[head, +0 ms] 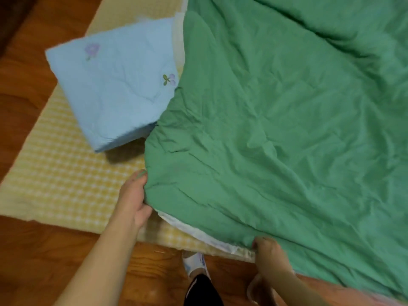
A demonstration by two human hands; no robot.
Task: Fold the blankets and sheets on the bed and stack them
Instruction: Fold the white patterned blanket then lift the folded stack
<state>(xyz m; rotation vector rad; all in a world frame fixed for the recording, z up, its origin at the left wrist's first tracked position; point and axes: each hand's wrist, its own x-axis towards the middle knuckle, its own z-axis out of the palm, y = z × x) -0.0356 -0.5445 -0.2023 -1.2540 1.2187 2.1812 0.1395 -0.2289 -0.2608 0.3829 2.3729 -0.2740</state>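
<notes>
A large green quilt (276, 120) lies spread and creased over the right part of the bed, with a white underside (198, 234) showing along its near edge. My left hand (134, 195) grips its left corner. My right hand (268, 253) pinches the near edge further right. A folded light blue blanket (114, 85) with small purple flower embroidery lies on the bed to the left, its right edge tucked under the green quilt.
The bed is covered by a yellow checked sheet (57, 184), low above a wooden floor (44, 250). My foot in a white sock (195, 263) stands on the floor by the bed's near edge.
</notes>
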